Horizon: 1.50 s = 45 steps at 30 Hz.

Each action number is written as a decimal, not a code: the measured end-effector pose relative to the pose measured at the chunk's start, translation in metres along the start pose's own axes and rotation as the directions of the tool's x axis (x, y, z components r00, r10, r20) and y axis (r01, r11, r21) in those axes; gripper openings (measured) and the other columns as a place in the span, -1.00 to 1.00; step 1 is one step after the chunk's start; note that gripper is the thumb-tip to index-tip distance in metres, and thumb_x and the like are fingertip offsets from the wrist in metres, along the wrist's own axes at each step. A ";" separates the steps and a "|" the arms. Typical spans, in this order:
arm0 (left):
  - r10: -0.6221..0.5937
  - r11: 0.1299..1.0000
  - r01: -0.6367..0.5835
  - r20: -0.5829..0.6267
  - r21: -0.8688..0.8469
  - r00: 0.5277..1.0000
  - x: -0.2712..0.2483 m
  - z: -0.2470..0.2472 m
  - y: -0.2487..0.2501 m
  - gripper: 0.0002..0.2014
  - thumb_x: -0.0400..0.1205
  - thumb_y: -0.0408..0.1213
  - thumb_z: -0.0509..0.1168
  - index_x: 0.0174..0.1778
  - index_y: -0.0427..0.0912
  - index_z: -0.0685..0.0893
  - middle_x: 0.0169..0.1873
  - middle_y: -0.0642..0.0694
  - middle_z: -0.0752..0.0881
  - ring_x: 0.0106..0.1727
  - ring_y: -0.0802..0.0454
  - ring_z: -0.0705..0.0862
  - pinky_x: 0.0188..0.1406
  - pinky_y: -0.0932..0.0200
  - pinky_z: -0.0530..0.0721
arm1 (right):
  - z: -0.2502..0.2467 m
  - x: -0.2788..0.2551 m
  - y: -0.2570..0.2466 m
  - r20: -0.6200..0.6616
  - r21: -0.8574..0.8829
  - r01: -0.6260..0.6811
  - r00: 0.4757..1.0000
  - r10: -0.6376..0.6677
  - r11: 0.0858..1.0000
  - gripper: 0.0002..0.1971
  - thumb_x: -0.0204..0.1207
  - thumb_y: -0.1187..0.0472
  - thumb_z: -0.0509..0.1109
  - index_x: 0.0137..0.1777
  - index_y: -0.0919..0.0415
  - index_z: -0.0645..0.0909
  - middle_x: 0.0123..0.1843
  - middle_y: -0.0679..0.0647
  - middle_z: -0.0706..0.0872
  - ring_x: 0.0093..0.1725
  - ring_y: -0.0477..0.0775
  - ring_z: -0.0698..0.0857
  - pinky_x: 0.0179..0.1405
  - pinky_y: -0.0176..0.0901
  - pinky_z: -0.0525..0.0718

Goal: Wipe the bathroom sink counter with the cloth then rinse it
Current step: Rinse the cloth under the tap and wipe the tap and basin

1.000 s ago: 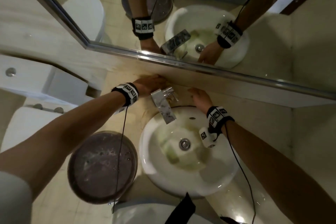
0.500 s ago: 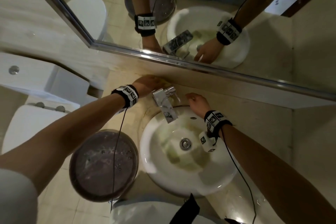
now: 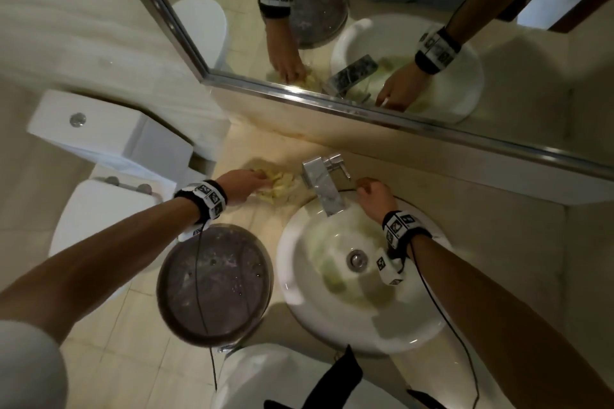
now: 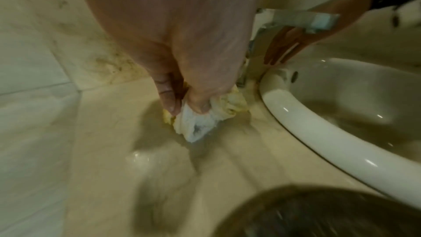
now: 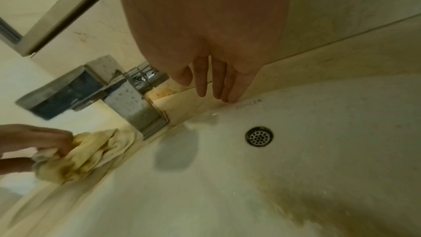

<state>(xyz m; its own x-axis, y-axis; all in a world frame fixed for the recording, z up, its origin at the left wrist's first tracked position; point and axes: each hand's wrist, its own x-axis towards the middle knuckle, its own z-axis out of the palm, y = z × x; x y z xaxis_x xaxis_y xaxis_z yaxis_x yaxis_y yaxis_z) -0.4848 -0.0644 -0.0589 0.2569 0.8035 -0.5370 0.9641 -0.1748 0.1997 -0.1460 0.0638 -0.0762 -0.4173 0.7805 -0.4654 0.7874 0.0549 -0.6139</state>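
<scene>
A crumpled yellowish-white cloth [image 3: 277,188] [image 4: 205,118] [image 5: 91,152] lies on the beige counter [image 3: 239,219] [image 4: 114,141] left of the chrome tap [image 3: 320,183] [image 5: 127,96]. My left hand [image 3: 242,184] [image 4: 182,96] pinches it between thumb and curled fingers and holds it down on the counter. My right hand [image 3: 373,194] [image 5: 212,82] is empty; its straight fingers touch the back rim of the white sink [image 3: 299,292] [image 5: 318,150] right of the tap. No water runs from the spout.
A dark round bin lid [image 3: 214,282] [image 4: 318,214] sits close below the counter's left edge. A white toilet and cistern [image 3: 109,139] stand to the left. The mirror [image 3: 365,26] runs along the wall behind the tap. The sink drain [image 3: 355,259] shows in the basin.
My left hand has drawn the cloth back from the wall toward me, so the cloth now shows beside the tap. My right hand has shifted slightly along the sink's back rim.
</scene>
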 end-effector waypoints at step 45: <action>-0.504 0.760 0.471 0.051 -0.447 0.862 -0.019 0.032 0.032 -0.21 0.21 -0.11 0.68 0.34 -0.12 0.50 0.16 -0.22 0.53 0.15 -0.27 0.63 -0.06 0.06 0.58 | 0.043 -0.064 0.018 -0.182 0.041 0.065 0.982 -0.056 0.997 -0.67 0.68 0.32 0.28 0.42 0.32 0.60 0.42 0.24 0.63 0.43 0.22 0.58 0.48 -0.04 0.47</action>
<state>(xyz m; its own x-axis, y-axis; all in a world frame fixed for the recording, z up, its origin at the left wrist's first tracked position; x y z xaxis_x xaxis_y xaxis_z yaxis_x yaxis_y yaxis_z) -0.4563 -0.1035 -0.0682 -0.2615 0.7516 -0.6055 0.8243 0.5003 0.2649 -0.1249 -0.0113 -0.0846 -0.3714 0.8765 -0.3062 0.7394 0.0798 -0.6685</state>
